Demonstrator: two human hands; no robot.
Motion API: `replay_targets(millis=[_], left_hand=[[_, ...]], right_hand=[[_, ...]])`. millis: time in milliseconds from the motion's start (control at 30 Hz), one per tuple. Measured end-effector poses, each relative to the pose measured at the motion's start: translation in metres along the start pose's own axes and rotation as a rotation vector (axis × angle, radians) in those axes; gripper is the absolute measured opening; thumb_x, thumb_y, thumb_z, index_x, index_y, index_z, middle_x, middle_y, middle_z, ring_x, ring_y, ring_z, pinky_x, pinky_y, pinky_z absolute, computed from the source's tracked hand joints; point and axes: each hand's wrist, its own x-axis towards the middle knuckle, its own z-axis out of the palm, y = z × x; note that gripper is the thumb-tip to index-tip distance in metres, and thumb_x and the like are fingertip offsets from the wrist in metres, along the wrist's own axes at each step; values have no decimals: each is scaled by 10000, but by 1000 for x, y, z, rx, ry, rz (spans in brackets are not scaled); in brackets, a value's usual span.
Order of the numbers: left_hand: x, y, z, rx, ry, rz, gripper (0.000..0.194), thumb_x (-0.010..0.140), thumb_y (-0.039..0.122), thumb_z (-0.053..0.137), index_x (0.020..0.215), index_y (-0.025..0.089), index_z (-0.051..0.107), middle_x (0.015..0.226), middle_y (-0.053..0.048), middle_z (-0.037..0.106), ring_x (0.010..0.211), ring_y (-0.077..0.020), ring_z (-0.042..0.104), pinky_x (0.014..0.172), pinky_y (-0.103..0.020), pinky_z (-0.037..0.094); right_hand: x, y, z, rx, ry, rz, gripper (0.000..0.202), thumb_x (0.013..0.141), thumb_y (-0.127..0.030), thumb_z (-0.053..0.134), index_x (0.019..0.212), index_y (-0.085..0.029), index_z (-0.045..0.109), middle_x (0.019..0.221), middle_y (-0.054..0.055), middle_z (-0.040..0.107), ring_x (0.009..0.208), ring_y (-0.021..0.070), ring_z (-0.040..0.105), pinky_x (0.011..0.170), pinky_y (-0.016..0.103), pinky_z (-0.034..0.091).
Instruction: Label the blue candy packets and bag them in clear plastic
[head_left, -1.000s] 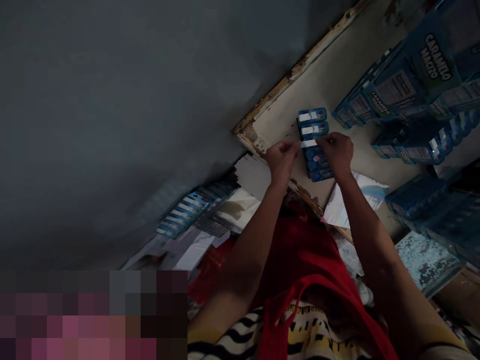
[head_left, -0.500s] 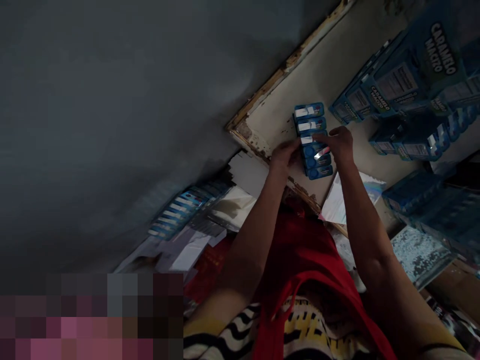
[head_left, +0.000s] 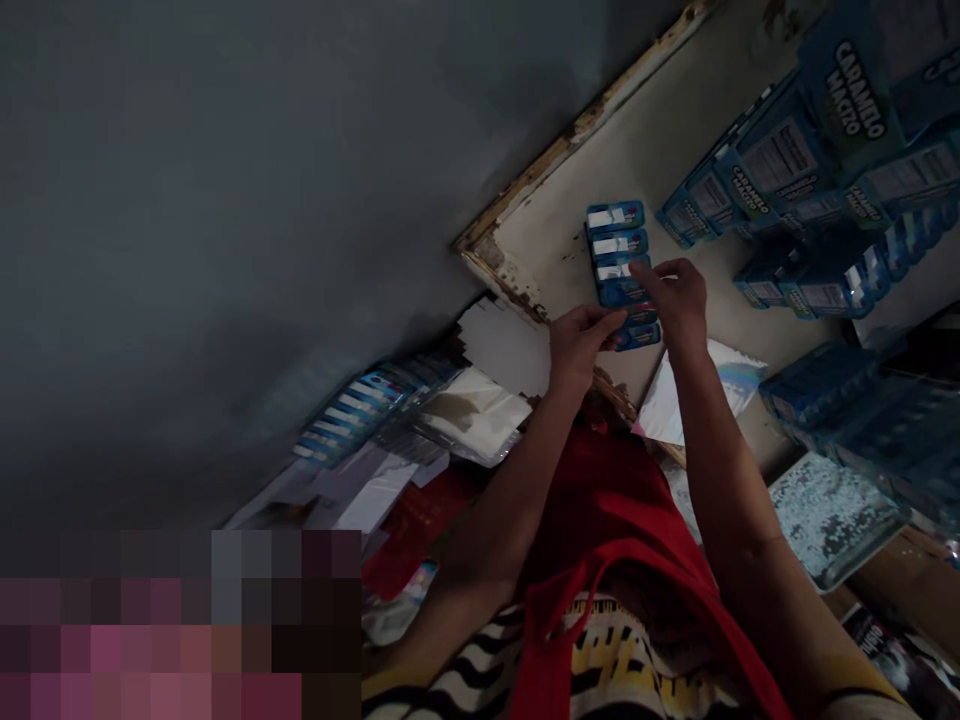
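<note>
On the pale surface [head_left: 660, 150], right of centre, our row of small blue packs [head_left: 619, 270] runs top to bottom. Our left hand [head_left: 581, 340] pinches its lower end; our right hand [head_left: 675, 295], fingers loosely spread, touches its right side.

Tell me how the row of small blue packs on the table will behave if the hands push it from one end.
The packs are separate pieces, only lying side by side, so the row would probably buckle or scatter. They look small and likely light, so they should slide easily on the table. Flat-lying, they seem unlikely to roll.
</note>
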Motion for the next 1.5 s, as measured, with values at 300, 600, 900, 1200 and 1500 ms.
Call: replay_targets(millis=[300, 600, 900, 1200, 1500], left_hand=[[19, 11, -27, 84, 23, 56, 315, 713, 416, 887, 693, 211, 649, 624, 22, 615, 541, -105, 549, 509, -222, 453], [35, 10, -26, 85, 85, 9, 185, 755, 240, 785, 656, 198, 635, 595, 43, 562, 537, -97, 530, 519, -209, 426], [48, -4, -27, 103, 87, -31, 221, 771, 291, 834, 682, 191, 658, 613, 32, 580, 562, -100, 540, 546, -214, 419], [75, -25, -31, 144, 126, -210, 273, 723, 326, 848, 791, 185, 625, 742, -16, 679, 682, -158, 647, 593, -252, 508], [-57, -97, 16, 710, -10, 422, 190, 956, 395, 685, 1008, 236, 594, 885, -22, 683, 808, -200, 679, 777, -329, 557]], right_hand=[[-5, 12, -7, -59, -41, -74, 317, 772, -377, 810, 967, -213, 623, 780, 8, 742, 788, 228, 749, 750, 358, 565], [-2, 12, 9, -241, 57, -137, 274, 765, -296, 774, 952, -253, 579, 793, -28, 755, 802, 233, 754, 834, 385, 548], [0, 21, 17, -272, 105, -196, 301, 799, -332, 778, 997, -260, 563, 810, -43, 701, 816, 218, 707, 852, 404, 535], [9, 38, 20, -235, 110, -21, 349, 868, -496, 790, 905, -239, 556, 753, -59, 578, 716, 150, 560, 689, 293, 428], [-63, 104, -37, -70, 212, -196, 262, 1049, -409, 592, 1183, -193, 653, 1036, 51, 723, 945, 192, 658, 918, 342, 525]])
